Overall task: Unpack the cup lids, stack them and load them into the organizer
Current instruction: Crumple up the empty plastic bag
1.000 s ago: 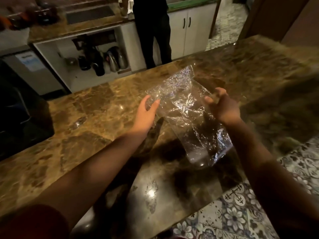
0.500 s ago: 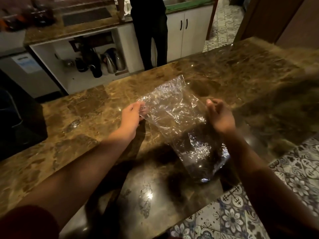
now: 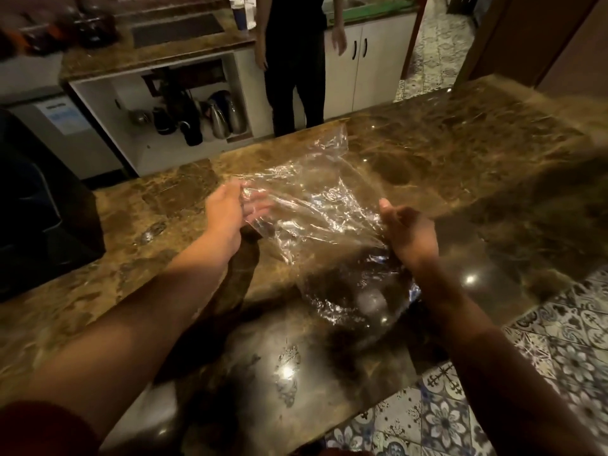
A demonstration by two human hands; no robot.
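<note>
kitchen; marble counter; white cabinets; kettles

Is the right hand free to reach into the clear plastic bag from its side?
Probably not yet: the right hand looks to be gripping the bag edge, and the left hand holds the other side.

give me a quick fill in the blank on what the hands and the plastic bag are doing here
1. Both hands hold a clear plastic ____ above the marble counter.
2. The left hand grips the bag's ____ edge, as seen from the head camera.
3. The right hand is on the bag's ____ side.
4. Beyond the counter stands a person dressed in ____.

Missing words: bag; left; right; black
</note>
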